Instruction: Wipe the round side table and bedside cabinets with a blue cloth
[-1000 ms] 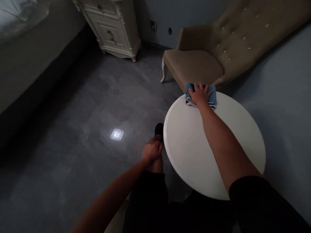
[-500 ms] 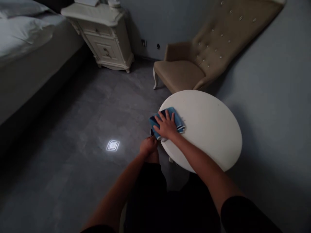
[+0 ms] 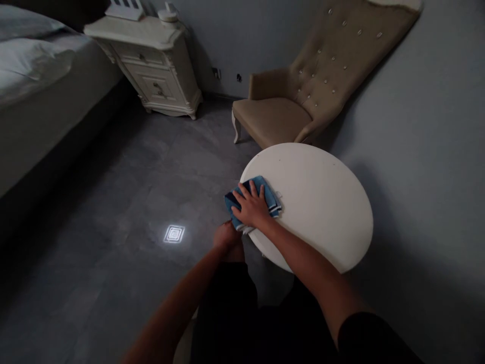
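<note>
A folded blue cloth [image 3: 271, 202] with dark and white stripes lies at the left edge of the round white table [image 3: 322, 202], partly hanging past the rim. My right hand [image 3: 250, 206] rests flat on top of it, fingers spread, pressing it against the tabletop. Just below the cloth's near left corner is my left hand [image 3: 226, 235], closed beside the table's edge and above my knee. Its fingertips are hidden under the cloth, so what it grips cannot be made out.
Behind the table stands a tan tufted armchair [image 3: 276, 119]. A white nightstand [image 3: 162, 76] holds a white device [image 3: 125, 9] and a round white item [image 3: 168, 17]. Left is a bed [image 3: 34, 106]. A lit square pattern [image 3: 174, 234] shows on the grey floor.
The whole view has shifted slightly, with furniture appearing a little left and lower. My right hand stays flat on the cloth at the table's left edge; my left hand remains closed beside it.
</note>
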`<action>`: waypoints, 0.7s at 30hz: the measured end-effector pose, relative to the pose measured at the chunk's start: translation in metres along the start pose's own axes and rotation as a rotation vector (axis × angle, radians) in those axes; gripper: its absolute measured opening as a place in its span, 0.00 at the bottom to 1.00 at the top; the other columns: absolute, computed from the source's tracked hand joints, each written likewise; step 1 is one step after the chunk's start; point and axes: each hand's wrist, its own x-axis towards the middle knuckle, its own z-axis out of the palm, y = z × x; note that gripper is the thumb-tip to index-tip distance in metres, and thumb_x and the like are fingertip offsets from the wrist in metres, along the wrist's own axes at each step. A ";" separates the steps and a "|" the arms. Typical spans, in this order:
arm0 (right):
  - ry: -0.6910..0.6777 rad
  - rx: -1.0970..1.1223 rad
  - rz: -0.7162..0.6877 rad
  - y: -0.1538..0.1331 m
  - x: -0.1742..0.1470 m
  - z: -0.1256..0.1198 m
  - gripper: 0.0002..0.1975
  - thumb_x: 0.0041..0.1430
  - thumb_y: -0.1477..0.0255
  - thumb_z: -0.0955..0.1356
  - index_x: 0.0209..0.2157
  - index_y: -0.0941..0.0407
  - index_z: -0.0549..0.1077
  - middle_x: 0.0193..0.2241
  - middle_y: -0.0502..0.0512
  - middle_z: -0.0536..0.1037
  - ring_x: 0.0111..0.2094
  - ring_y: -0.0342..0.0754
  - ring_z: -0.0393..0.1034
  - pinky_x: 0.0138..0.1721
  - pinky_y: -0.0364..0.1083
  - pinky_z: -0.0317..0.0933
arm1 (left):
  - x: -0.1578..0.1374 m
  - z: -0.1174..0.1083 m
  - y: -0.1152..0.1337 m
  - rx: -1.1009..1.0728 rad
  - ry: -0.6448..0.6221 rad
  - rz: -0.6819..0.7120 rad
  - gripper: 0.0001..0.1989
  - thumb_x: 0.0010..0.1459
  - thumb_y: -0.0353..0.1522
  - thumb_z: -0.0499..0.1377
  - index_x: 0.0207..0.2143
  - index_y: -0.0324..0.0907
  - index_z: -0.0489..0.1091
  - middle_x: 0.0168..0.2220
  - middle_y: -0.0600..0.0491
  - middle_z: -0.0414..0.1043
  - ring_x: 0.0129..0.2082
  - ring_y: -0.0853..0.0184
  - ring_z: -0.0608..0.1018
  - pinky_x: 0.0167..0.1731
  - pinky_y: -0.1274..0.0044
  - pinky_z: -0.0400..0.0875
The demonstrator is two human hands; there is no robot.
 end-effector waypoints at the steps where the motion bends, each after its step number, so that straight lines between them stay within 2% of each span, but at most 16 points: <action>1: 0.016 0.000 0.019 0.007 0.024 -0.003 0.34 0.76 0.53 0.68 0.78 0.49 0.71 0.84 0.56 0.56 0.85 0.76 0.39 0.81 0.82 0.29 | 0.002 -0.002 0.001 0.017 -0.013 -0.027 0.18 0.78 0.40 0.57 0.53 0.42 0.84 0.52 0.40 0.88 0.48 0.56 0.88 0.47 0.72 0.75; 4: 0.069 -0.012 0.076 0.035 0.097 -0.014 0.31 0.78 0.54 0.67 0.74 0.51 0.76 0.83 0.59 0.61 0.84 0.76 0.40 0.80 0.83 0.30 | 0.009 -0.009 0.003 0.048 -0.028 -0.055 0.22 0.81 0.41 0.51 0.51 0.45 0.84 0.52 0.41 0.88 0.48 0.56 0.89 0.48 0.71 0.76; 7: 0.121 -0.040 0.161 0.078 0.162 -0.029 0.27 0.80 0.54 0.64 0.67 0.51 0.82 0.78 0.61 0.70 0.83 0.75 0.44 0.80 0.83 0.30 | 0.015 -0.017 0.001 0.039 -0.034 -0.066 0.22 0.81 0.40 0.50 0.51 0.46 0.84 0.52 0.42 0.89 0.49 0.55 0.89 0.48 0.70 0.76; 10: 0.151 -0.070 0.273 0.138 0.207 -0.049 0.28 0.82 0.53 0.61 0.63 0.53 0.84 0.73 0.64 0.75 0.80 0.74 0.50 0.79 0.84 0.31 | 0.023 -0.019 0.000 0.036 -0.059 -0.070 0.21 0.80 0.40 0.51 0.54 0.48 0.84 0.53 0.44 0.88 0.51 0.55 0.88 0.49 0.71 0.75; 12: 0.155 -0.088 0.344 0.186 0.220 -0.066 0.29 0.84 0.54 0.59 0.64 0.57 0.83 0.72 0.67 0.76 0.78 0.73 0.53 0.78 0.83 0.33 | 0.029 -0.019 0.000 0.036 -0.078 -0.061 0.20 0.80 0.40 0.52 0.55 0.48 0.84 0.52 0.44 0.88 0.51 0.55 0.88 0.49 0.71 0.76; 14: 0.163 -0.110 0.420 0.237 0.220 -0.085 0.31 0.86 0.56 0.57 0.65 0.61 0.81 0.72 0.71 0.75 0.76 0.71 0.56 0.77 0.82 0.35 | 0.033 -0.018 0.000 0.035 -0.100 -0.054 0.19 0.80 0.40 0.54 0.56 0.48 0.84 0.52 0.44 0.88 0.51 0.54 0.88 0.49 0.72 0.76; 16: 0.176 -0.141 0.516 0.288 0.206 -0.104 0.32 0.86 0.57 0.55 0.66 0.63 0.79 0.71 0.74 0.76 0.74 0.70 0.61 0.76 0.81 0.41 | 0.037 -0.017 0.001 0.038 -0.123 -0.058 0.19 0.79 0.40 0.55 0.56 0.48 0.84 0.51 0.44 0.88 0.51 0.53 0.89 0.49 0.71 0.76; 18: 0.184 -0.178 0.637 0.336 0.181 -0.121 0.31 0.85 0.56 0.56 0.67 0.59 0.79 0.70 0.74 0.77 0.71 0.71 0.67 0.74 0.80 0.49 | 0.040 -0.017 0.002 0.048 -0.135 -0.072 0.19 0.79 0.40 0.55 0.56 0.48 0.84 0.52 0.43 0.88 0.52 0.52 0.89 0.49 0.70 0.77; 21: 0.189 -0.199 0.801 0.394 0.125 -0.136 0.31 0.84 0.53 0.56 0.70 0.54 0.77 0.69 0.75 0.78 0.68 0.71 0.72 0.69 0.74 0.62 | 0.044 -0.016 0.004 0.094 -0.158 -0.080 0.19 0.78 0.41 0.56 0.57 0.48 0.84 0.54 0.43 0.88 0.54 0.51 0.89 0.50 0.70 0.78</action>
